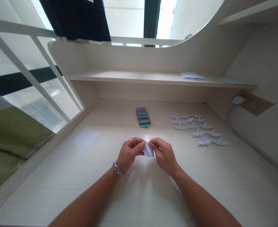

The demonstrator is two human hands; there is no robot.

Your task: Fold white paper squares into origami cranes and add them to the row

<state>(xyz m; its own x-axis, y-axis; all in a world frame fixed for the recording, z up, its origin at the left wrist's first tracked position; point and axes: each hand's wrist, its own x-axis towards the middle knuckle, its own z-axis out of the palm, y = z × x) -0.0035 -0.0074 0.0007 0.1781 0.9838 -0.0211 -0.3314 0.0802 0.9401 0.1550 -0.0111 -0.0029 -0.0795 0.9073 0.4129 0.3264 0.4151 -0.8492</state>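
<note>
Both my hands meet over the middle of the pale wooden desk (pixel 139 189). My left hand (pixel 129 154), with a ring and a metal bracelet, pinches the left side of a small folded white paper (pixel 148 150). My right hand (pixel 164 154) pinches its right side. The paper is held just above the desk. Several finished white paper cranes (pixel 197 127) lie in rows to the right, beyond my right hand.
A phone (pixel 143 117) in a green case lies flat behind my hands. A blank white sheet (pixel 85 138) rests at the left. Folded papers (pixel 191 75) sit on the shelf above. A wall socket with a plug and cable (pixel 238 101) is at right.
</note>
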